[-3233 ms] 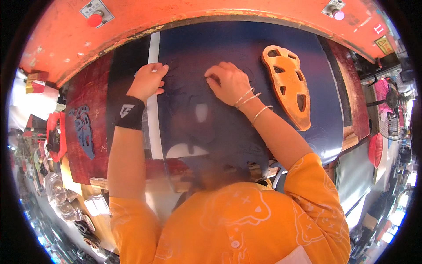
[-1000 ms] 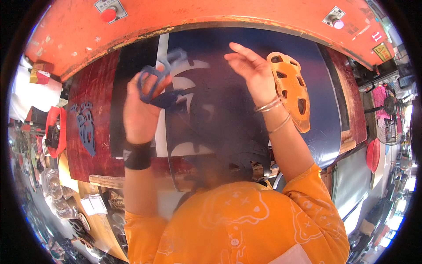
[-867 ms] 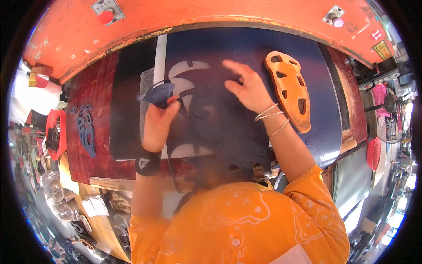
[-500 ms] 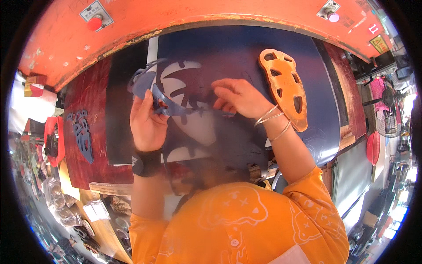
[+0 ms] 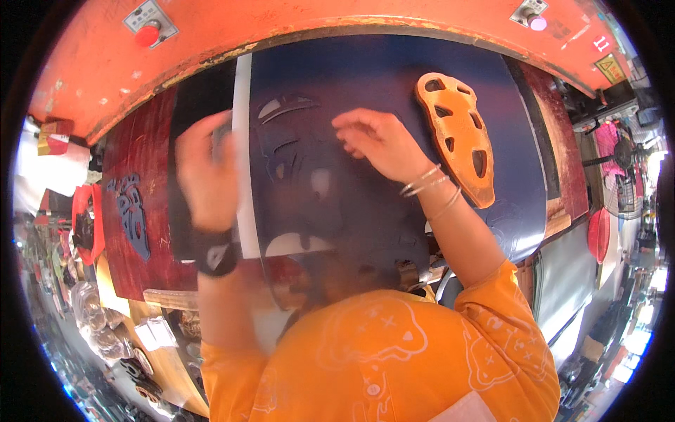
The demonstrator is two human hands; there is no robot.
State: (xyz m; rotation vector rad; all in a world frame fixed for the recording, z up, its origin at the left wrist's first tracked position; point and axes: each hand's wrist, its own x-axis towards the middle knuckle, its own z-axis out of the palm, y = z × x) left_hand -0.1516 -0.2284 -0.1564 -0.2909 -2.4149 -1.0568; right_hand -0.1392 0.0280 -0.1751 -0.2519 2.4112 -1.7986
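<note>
My left hand (image 5: 206, 172) is smeared by motion over the black board, beside the white strip (image 5: 244, 155). Whether it holds the blue cut piece does not show. Over the dark blue sheet (image 5: 365, 77) hovers my right hand (image 5: 380, 141), its fingers loosely bent and a little apart, with nothing visible in them. Cut outlines and curved openings mark the sheet left of that hand. To its right, an orange cutting die (image 5: 457, 133) with several holes lies on the sheet.
Blue cut pieces (image 5: 131, 214) lie on the red board at the left. An orange machine beam (image 5: 337, 14) spans the back, with a red button (image 5: 148, 35) at left and a pinkish button (image 5: 537, 23) at right. A fan (image 5: 624, 158) stands far right.
My left hand has moved left, off the sheet; the blue cut piece it held is no longer clearly visible. The sheet's pale openings look smaller. My right hand has shifted slightly up and left.
</note>
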